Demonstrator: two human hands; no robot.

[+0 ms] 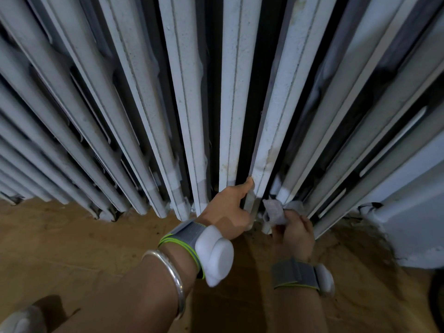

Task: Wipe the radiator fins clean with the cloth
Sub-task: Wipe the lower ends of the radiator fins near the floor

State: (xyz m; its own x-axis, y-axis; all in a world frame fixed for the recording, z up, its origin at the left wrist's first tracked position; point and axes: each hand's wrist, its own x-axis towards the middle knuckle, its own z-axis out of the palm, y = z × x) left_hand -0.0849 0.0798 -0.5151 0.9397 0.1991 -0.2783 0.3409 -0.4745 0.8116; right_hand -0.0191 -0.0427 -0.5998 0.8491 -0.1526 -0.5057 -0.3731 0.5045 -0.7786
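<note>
Head view: close, facing forward-down at radiator (235, 104) base, floor (72, 236).

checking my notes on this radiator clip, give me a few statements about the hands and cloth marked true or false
1. The cloth is in the right hand. True.
2. The left hand holds a second cloth. False: it holds no cloth; its index finger touches the edge of a fin.
3. The cloth is up at the top of the fins. False: it is at the fins' lower end, close to the floor.
4. A bangle sits on the left forearm. True.
5. The two hands are on either side of the same fin. True.
</note>
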